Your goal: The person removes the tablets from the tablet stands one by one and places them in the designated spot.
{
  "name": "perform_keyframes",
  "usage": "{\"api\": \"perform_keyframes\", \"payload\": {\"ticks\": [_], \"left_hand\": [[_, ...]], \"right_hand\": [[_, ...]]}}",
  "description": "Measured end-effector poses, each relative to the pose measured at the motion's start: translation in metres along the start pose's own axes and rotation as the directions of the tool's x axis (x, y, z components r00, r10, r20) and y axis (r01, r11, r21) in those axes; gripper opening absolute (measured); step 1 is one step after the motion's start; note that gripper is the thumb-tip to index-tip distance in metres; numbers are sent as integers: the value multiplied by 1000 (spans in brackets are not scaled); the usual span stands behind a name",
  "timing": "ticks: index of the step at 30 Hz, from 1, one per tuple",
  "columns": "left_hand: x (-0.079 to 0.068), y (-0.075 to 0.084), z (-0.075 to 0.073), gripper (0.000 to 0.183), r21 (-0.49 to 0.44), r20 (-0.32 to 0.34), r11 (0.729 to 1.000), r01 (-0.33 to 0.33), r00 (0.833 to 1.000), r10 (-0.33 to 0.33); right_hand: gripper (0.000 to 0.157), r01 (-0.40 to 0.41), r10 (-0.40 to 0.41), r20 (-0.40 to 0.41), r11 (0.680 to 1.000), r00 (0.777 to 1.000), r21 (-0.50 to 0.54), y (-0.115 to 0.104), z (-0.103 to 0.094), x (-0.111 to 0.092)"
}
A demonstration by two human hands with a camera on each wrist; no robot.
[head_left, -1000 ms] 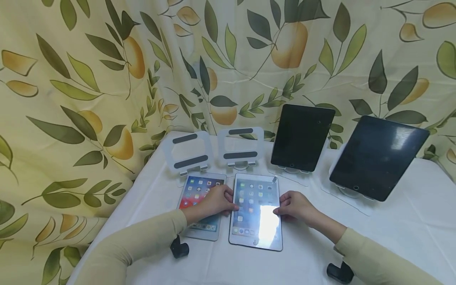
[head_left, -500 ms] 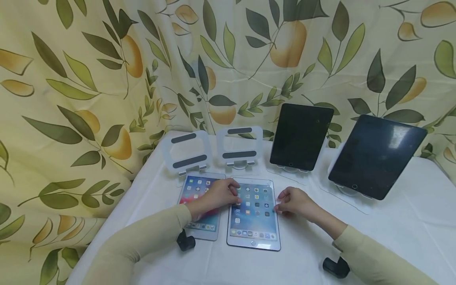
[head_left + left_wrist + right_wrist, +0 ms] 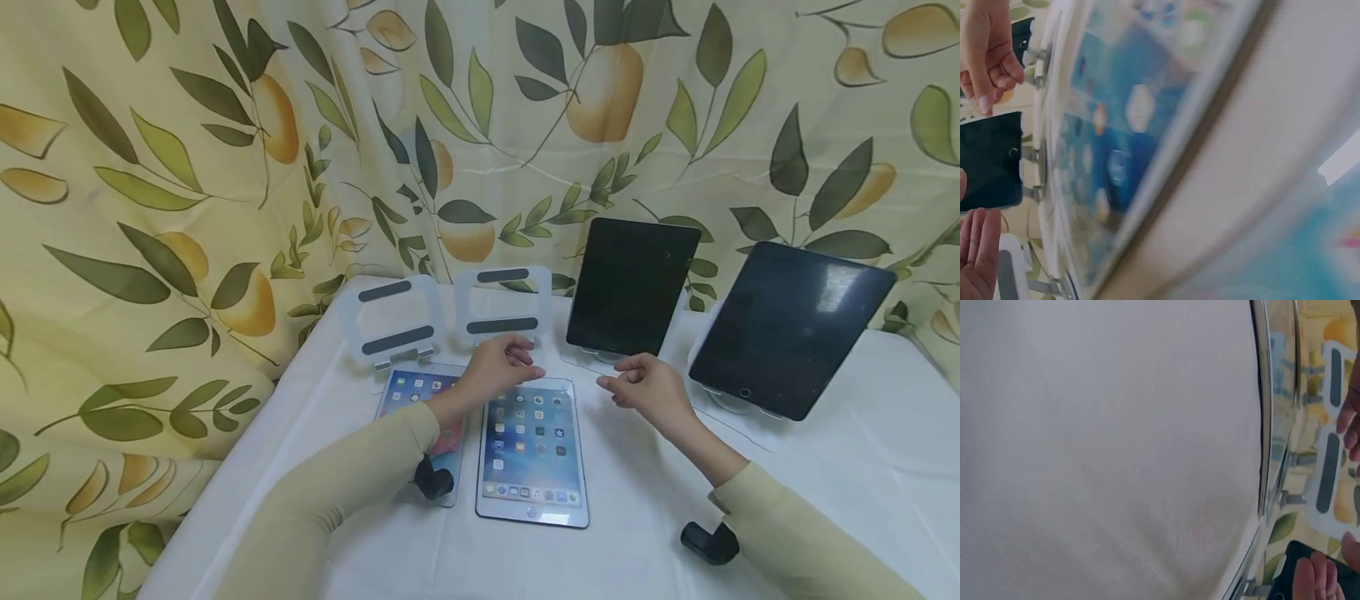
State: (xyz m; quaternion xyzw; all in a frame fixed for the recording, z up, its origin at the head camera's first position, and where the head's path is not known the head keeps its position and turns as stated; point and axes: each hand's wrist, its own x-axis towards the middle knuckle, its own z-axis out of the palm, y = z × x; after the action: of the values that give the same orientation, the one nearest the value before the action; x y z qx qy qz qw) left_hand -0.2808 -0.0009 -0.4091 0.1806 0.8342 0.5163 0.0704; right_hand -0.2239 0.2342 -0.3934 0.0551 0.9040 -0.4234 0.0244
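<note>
A white-framed tablet [image 3: 532,450] with a lit screen lies flat on the white cloth. My left hand [image 3: 502,367] hovers over its top edge, thumb and fingers apart, with nothing visible between them. To the right, my right hand [image 3: 652,392] is raised above the cloth in front of the dark tablet [image 3: 633,287] on its stand, also with nothing visible in it. A second lit tablet [image 3: 416,392] lies to the left, partly covered by my left forearm. In the left wrist view, the fingers [image 3: 985,244] of my left hand look straight. The right wrist view shows my right hand [image 3: 1319,581] at the lower edge.
Two white stands with grey pads, the left stand [image 3: 397,333] and its neighbour [image 3: 502,325], stand at the back holding no tablet. Another dark tablet [image 3: 791,329] leans on a stand at the right. Behind the table hangs a leaf-patterned curtain [image 3: 480,167].
Both hands have left the sides of the middle tablet and risen toward the back. The white glare and the small dark mark at its top right corner are gone.
</note>
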Motion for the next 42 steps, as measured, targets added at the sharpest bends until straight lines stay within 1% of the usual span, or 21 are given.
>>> {"api": "perform_keyframes", "payload": {"ticks": [3, 6, 9, 10, 11, 13, 15, 19, 23, 25, 27, 31, 33, 35, 39, 42], "left_hand": [[9, 9, 4, 41, -16, -49, 1000, -4, 999, 3], [18, 16, 8, 43, -70, -98, 997, 13, 995, -20], [29, 22, 13, 44, -153, -155, 988, 11, 987, -35], [33, 25, 15, 45, -178, -175, 984, 3, 984, -35], [36, 27, 16, 45, -190, -194, 982, -2, 980, -36], [44, 31, 20, 46, -202, -233, 979, -13, 972, -35], [50, 36, 24, 48, -211, -265, 977, -22, 964, -36], [62, 42, 35, 52, -206, -320, 978, -27, 946, -42], [74, 50, 44, 51, -172, -372, 984, -45, 928, -23], [79, 56, 47, 50, -144, -383, 988, -48, 923, -10], [82, 61, 49, 51, -94, -378, 994, -54, 926, 15], [86, 69, 51, 51, 6, -362, 998, -65, 930, 63], [87, 71, 51, 50, 36, -360, 997, -62, 930, 71], [88, 73, 51, 49, 52, -362, 997, -56, 929, 71], [89, 74, 51, 47, 65, -356, 997, -34, 933, 55], [88, 75, 51, 47, 46, -348, 999, -27, 937, 42]], "right_hand": [[55, 18, -13, -93, 999, 996, 48, 0, -2, 3], [62, 38, -17, -199, 994, 980, 102, 0, -2, 6], [65, 78, -16, -325, 981, 945, 178, 6, -2, 13], [66, 90, -19, -364, 979, 931, 181, 6, -2, 15], [65, 106, -19, -398, 974, 917, 199, 9, -2, 19], [66, 122, -15, -448, 970, 894, 212, 8, -2, 22], [67, 113, -1, -478, 972, 878, 205, 2, -3, 22], [68, 120, 6, -526, 971, 850, 205, -6, -7, 26], [68, 121, 30, -573, 967, 819, 223, -9, -10, 36], [68, 112, 45, -586, 967, 809, 229, -10, -12, 40], [68, 105, 52, -599, 969, 799, 224, -11, -15, 44], [66, 101, 46, -609, 974, 792, 205, -13, -21, 50], [66, 102, 34, -603, 977, 797, 190, -15, -24, 51], [68, 92, 29, -590, 981, 807, 173, -16, -26, 52], [72, 68, 14, -561, 990, 828, 126, -19, -30, 54], [73, 66, -1, -555, 993, 832, 97, -19, -31, 56]]}}
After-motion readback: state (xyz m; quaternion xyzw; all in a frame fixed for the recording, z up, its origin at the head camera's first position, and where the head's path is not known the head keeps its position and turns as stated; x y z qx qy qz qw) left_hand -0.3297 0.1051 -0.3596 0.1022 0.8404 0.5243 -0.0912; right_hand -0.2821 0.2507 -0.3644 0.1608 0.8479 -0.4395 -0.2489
